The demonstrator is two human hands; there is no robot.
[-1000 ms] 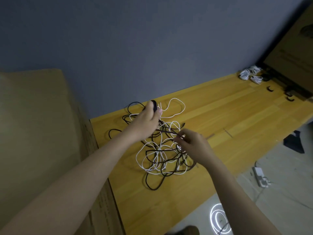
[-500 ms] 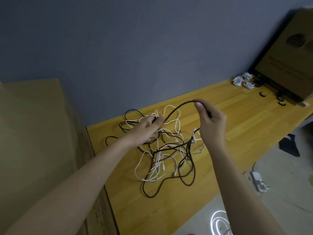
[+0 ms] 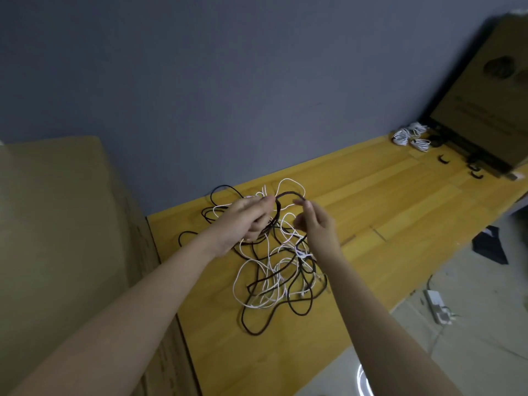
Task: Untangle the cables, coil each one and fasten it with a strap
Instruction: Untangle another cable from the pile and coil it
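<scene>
A tangle of black and white cables lies on the yellow wooden table. My left hand is raised above the heap and grips loops of a black cable. My right hand pinches the same black cable a short arc away, so the cable bows between the two hands. The rest of that cable runs down into the tangle.
Coiled white cables and several black straps lie at the table's far right, by a leaning cardboard box. A big cardboard box stands at left. A white power strip lies on the floor.
My right hand has come back toward my left hand, shortening the black cable's arc between them into a small loop. The left hand has lifted a little with its loops.
</scene>
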